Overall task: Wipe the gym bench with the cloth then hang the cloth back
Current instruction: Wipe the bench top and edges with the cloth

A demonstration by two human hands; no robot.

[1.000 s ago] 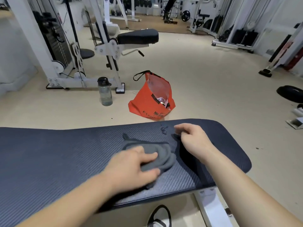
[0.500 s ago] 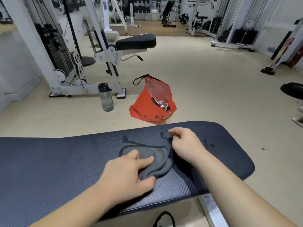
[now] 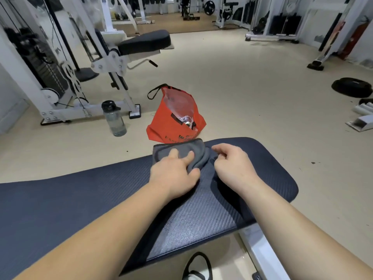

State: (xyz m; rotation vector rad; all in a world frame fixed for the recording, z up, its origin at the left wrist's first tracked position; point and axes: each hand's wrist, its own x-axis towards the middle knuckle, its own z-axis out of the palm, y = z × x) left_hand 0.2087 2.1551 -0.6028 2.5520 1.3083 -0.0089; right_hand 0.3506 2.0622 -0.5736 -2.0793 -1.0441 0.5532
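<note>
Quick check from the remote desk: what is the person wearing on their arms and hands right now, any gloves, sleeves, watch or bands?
Nothing is worn on either. The left hand and right hand are bare, without gloves, rings or tape showing. Both forearms are uncovered as far as the picture's lower edge, with no sleeve cuff, watch or wristband in view. Anything worn above that edge is out of sight.

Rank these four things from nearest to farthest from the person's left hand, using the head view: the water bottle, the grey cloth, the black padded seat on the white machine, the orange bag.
1. Grey cloth: under the left hand, on the bench.
2. Orange bag: on the floor just beyond the bench.
3. Water bottle: floor, farther left.
4. Black padded seat: raised on the white machine, far back.
</note>
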